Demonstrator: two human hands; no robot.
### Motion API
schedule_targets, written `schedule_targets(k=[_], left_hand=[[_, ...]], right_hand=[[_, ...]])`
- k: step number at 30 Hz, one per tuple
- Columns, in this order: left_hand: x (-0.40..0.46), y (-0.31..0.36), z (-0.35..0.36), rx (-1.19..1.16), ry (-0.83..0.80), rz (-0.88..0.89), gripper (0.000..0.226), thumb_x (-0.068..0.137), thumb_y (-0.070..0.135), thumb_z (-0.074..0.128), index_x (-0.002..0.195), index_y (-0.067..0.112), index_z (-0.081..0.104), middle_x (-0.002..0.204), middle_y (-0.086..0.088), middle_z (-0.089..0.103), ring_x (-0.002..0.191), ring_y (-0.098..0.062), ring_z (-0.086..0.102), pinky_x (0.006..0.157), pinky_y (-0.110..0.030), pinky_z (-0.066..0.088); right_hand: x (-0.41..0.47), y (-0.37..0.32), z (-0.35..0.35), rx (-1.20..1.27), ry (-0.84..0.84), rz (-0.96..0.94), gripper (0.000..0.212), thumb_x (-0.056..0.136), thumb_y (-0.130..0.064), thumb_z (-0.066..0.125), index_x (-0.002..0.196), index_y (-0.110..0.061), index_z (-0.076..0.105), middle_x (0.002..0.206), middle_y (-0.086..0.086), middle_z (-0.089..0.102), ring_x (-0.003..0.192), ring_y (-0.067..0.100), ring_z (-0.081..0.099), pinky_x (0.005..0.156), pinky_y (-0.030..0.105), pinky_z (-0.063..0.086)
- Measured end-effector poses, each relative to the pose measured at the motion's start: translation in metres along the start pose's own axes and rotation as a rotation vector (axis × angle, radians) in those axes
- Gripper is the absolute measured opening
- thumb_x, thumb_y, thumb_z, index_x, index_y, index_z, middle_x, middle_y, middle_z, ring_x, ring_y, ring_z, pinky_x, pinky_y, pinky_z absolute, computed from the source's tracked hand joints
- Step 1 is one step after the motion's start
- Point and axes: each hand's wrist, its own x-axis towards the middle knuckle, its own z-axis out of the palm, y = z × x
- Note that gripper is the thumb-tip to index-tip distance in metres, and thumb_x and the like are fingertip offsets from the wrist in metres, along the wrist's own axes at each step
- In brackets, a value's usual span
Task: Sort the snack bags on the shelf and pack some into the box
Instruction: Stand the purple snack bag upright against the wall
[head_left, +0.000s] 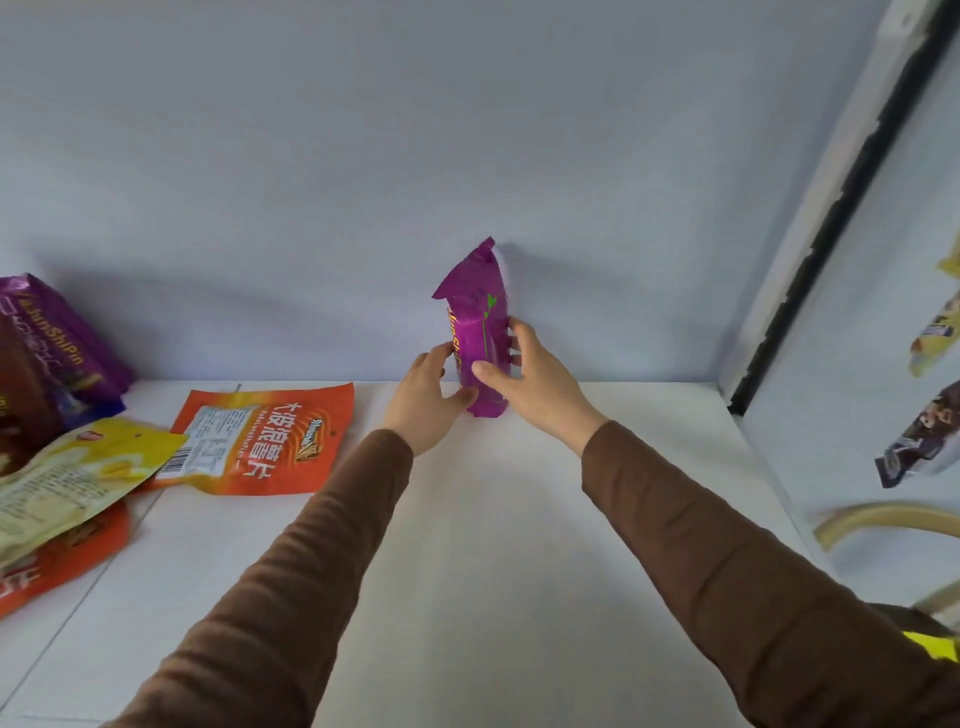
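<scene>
A purple snack bag (478, 322) stands upright on the white shelf (467, 519), close to the back wall. My right hand (524, 379) grips it from the right, thumb across the front and fingers behind. My left hand (431, 400) touches its lower left side with thumb and fingers curled round the edge. An orange snack bag (265, 441) lies flat to the left. Further left a yellow bag (67, 478) lies over another orange bag (52, 561). Another purple bag (47, 343) leans at the far left.
A pale wall (467, 156) closes the shelf at the back. A white side panel with a black strip (810, 270) bounds the right. Beyond it hang several small snack packets (919, 441), above a curved wooden rim (883, 519).
</scene>
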Motion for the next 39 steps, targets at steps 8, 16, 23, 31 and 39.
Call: schedule_targets(k=[8, 16, 23, 31, 39], left_hand=[[-0.062, 0.031, -0.004, -0.160, 0.115, 0.280, 0.046, 0.093, 0.017, 0.067, 0.133, 0.023, 0.045, 0.131, 0.010, 0.053, 0.128, -0.001, 0.048, 0.101, -0.011, 0.037], [-0.130, 0.054, -0.037, -0.603, -0.034, 0.057, 0.072, 0.078, 0.036, 0.076, 0.139, 0.033, 0.037, 0.127, 0.014, 0.057, 0.118, -0.007, 0.061, 0.083, -0.026, 0.058], [-0.158, 0.050, -0.049, -0.608, 0.017, 0.069, 0.071, 0.075, 0.030, 0.075, 0.136, 0.034, 0.038, 0.120, 0.024, 0.057, 0.119, -0.005, 0.059, 0.079, -0.025, 0.058], [-0.166, 0.044, -0.060, -0.510, 0.026, 0.105, 0.074, 0.076, 0.051, 0.073, 0.140, 0.033, 0.039, 0.125, 0.023, 0.055, 0.123, -0.006, 0.056, 0.080, -0.025, 0.060], [-0.155, 0.033, -0.059, 0.411, 0.296, 0.611, 0.079, 0.081, 0.058, 0.070, 0.144, 0.022, 0.038, 0.150, -0.008, 0.036, 0.133, -0.028, 0.041, 0.104, -0.038, 0.040]], right_hand=[[-0.022, -0.013, -0.010, 0.481, 0.081, 0.041, 0.051, 0.087, -0.029, 0.077, 0.129, -0.019, 0.050, 0.115, -0.009, 0.069, 0.096, -0.004, 0.069, 0.080, 0.017, 0.054], [-0.069, -0.040, -0.016, 0.767, -0.133, 0.039, 0.051, 0.083, -0.041, 0.063, 0.131, -0.031, 0.050, 0.117, -0.009, 0.072, 0.111, 0.015, 0.069, 0.087, 0.031, 0.057], [-0.085, -0.064, -0.008, 0.739, -0.113, -0.030, 0.061, 0.080, -0.052, 0.058, 0.133, -0.027, 0.047, 0.120, -0.010, 0.069, 0.116, 0.015, 0.067, 0.092, 0.031, 0.056], [-0.085, -0.072, -0.002, 0.813, 0.007, 0.012, 0.048, 0.081, -0.051, 0.067, 0.122, -0.031, 0.056, 0.111, -0.010, 0.073, 0.108, 0.015, 0.070, 0.094, 0.038, 0.056], [-0.075, -0.059, 0.008, 1.074, 0.184, 0.381, 0.056, 0.091, -0.053, 0.065, 0.137, -0.022, 0.057, 0.122, 0.003, 0.074, 0.115, 0.022, 0.069, 0.094, 0.046, 0.056]])
